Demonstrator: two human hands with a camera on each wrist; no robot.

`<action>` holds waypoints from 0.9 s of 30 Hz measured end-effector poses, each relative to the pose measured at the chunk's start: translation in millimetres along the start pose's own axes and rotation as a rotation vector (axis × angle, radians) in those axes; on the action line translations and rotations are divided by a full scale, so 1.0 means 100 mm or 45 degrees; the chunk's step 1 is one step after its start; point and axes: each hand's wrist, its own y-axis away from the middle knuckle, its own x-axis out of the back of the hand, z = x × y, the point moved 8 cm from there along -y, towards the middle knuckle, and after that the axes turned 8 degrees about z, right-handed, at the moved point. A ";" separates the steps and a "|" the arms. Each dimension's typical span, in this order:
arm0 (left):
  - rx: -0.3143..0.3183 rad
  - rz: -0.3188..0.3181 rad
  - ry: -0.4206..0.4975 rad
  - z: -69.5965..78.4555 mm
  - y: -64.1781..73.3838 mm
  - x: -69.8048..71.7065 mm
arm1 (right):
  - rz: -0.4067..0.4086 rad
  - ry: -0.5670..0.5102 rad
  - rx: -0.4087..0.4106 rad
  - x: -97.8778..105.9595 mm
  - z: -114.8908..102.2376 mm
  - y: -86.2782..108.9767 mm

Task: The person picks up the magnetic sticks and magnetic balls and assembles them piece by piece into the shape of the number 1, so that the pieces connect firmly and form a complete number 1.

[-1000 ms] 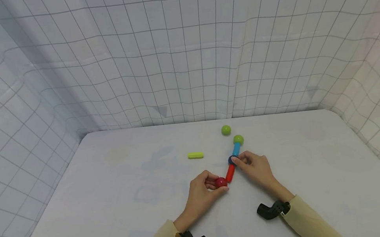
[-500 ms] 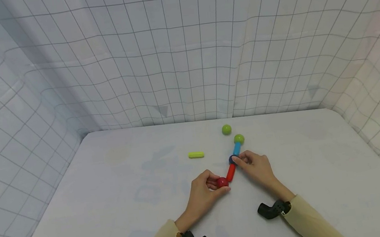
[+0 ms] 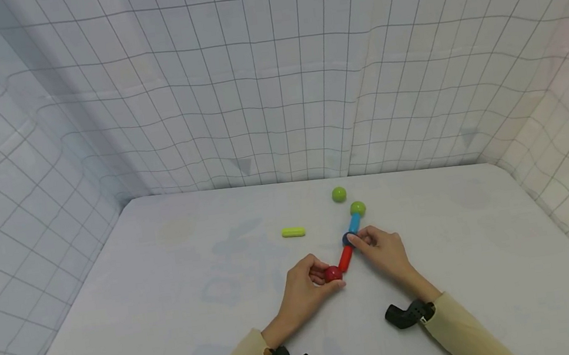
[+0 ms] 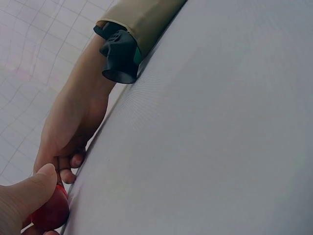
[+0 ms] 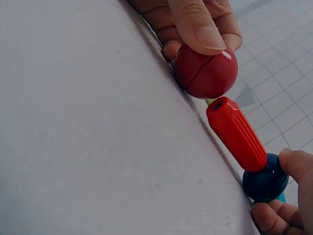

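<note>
My left hand [image 3: 304,290] pinches a dark red ball [image 5: 206,71] between thumb and fingers. The ball sits right by the free end of a bright red ribbed rod [image 5: 236,133], which has a hole in that end. My right hand [image 3: 386,254] grips a dark blue ball [image 5: 266,178] joined to the rod's other end. Beyond the blue ball a light blue rod [image 3: 354,223] runs on to a green ball [image 3: 357,208], so these pieces form a chain on the table. In the left wrist view the dark red ball [image 4: 51,210] is partly behind the thumb.
A loose green ball [image 3: 339,194] rests behind the chain's far end. Left of the chain lies a yellow-green rod [image 3: 293,232]. The white table [image 3: 170,286] meets a grid-patterned curtain [image 3: 273,84] at its back and sides. A black camera is strapped to each wrist.
Over the last second the hands, balls and rods shift only by a few pixels. Both hands keep the same grips.
</note>
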 end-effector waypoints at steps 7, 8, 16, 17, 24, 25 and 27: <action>-0.014 0.003 -0.015 0.01 -0.01 0.00 | -0.005 0.026 -0.030 0.00 0.00 0.00; -0.014 0.003 -0.018 0.01 -0.01 0.00 | -0.005 0.031 -0.038 0.01 0.00 0.00; -0.011 0.006 -0.039 0.01 -0.02 0.00 | -0.025 0.043 -0.078 0.00 0.00 0.00; -0.012 0.006 -0.039 0.01 -0.01 0.00 | -0.027 0.046 -0.081 -0.01 0.01 -0.01; -0.025 0.007 -0.038 0.00 -0.02 -0.01 | -0.020 0.054 -0.081 0.00 0.01 0.00; -0.024 0.009 -0.038 0.00 -0.02 -0.01 | -0.020 0.054 -0.080 0.00 0.00 0.00; -0.025 0.010 -0.039 0.00 -0.02 -0.01 | -0.021 0.054 -0.079 0.00 0.00 0.00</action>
